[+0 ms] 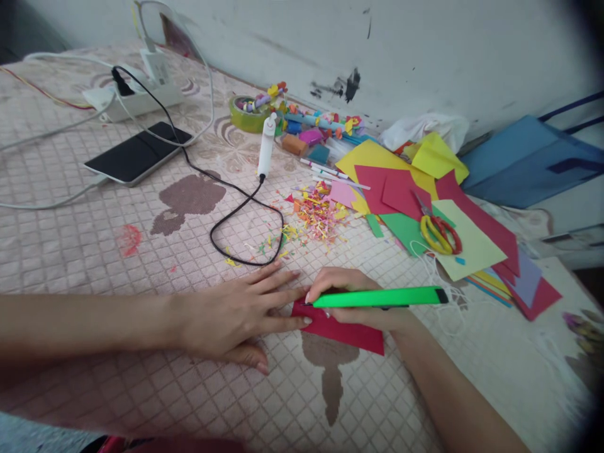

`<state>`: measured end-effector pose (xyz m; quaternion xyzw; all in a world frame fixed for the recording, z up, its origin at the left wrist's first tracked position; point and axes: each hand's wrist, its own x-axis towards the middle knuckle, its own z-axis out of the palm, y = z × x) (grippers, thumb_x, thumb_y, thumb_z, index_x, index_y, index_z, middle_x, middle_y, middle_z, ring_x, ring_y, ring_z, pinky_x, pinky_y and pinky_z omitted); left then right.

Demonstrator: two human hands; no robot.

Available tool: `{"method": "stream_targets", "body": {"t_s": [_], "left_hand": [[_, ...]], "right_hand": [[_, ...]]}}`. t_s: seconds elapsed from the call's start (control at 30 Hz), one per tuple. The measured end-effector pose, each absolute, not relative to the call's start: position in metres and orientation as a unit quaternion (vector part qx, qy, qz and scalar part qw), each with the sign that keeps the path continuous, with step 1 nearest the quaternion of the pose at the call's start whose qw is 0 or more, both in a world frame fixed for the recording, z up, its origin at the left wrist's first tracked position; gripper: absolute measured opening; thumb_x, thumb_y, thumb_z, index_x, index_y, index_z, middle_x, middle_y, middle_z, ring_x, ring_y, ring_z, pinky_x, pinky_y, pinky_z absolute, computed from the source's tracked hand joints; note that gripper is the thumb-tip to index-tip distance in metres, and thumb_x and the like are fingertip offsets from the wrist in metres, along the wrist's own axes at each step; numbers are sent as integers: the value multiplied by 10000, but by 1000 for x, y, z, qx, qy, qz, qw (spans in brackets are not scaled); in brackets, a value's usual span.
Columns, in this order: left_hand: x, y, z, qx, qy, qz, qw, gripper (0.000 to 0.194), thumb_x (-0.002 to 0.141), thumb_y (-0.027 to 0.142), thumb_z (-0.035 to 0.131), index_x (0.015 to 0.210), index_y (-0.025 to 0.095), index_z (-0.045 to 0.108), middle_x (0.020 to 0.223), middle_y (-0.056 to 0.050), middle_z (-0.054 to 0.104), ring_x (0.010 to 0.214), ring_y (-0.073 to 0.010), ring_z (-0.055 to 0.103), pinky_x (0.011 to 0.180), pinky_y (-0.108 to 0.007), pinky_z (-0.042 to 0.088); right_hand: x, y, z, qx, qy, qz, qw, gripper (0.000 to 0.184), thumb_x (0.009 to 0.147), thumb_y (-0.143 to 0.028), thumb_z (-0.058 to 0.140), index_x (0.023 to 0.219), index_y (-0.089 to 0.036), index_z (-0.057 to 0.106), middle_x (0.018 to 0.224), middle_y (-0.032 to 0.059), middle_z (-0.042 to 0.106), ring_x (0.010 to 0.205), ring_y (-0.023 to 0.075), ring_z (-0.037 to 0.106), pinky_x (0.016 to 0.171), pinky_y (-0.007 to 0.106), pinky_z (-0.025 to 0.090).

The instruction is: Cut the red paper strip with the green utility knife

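Note:
My left hand (236, 311) lies flat with fingers stretched out, its fingertips pressing the left end of a red paper piece (352, 333) on the quilted cloth. My right hand (352, 296) is closed around a bright green utility knife (382, 297), held level, with its tip touching the red paper just by my left fingertips. The paper lies partly under my right hand.
Paper scraps (316, 217) lie behind the hands. Coloured paper sheets (415, 195) and yellow-red scissors (441, 234) are to the right. A white glue gun (267, 145) with a black cord, a phone (139, 153), a power strip (136, 97) and a tape roll (245, 113) sit farther back.

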<state>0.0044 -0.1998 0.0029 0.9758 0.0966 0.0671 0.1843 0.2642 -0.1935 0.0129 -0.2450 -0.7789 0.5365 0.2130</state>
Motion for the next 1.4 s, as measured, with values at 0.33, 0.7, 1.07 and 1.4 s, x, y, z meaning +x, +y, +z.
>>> {"method": "stream_targets", "body": {"t_s": [0.33,0.7,1.07,1.4], "left_hand": [[4,-199,2,975,90,94,180,648,844,543,528,1398,238,387,1486,-123,318,1387,-355,221,1122,-555,157],[5,-199,2,979,92,73,170,643,837,537,538,1386,229,407,1478,-134,328,1389,-369,206,1119,-574,148],[4,-199,0,982,89,60,155,648,845,565,512,1385,221,409,1484,-146,311,1398,-368,175,1122,-574,128],[5,-200,2,981,99,52,156,645,850,565,509,1397,247,384,1492,-122,303,1404,-349,167,1127,-555,141]], "right_hand": [[264,-193,13,-238,-785,530,214,323,869,-431,553,1059,-180,627,993,70,646,924,191,581,822,360,425],[263,-193,14,-239,-788,525,214,330,869,-449,546,1040,-180,634,979,71,648,909,192,578,806,350,421],[262,-193,16,-242,-778,539,213,294,863,-391,577,1039,-164,639,984,70,651,925,184,579,818,331,422],[264,-191,15,-232,-789,527,214,310,864,-409,570,1032,-159,640,972,70,653,911,186,584,814,337,422]]}}
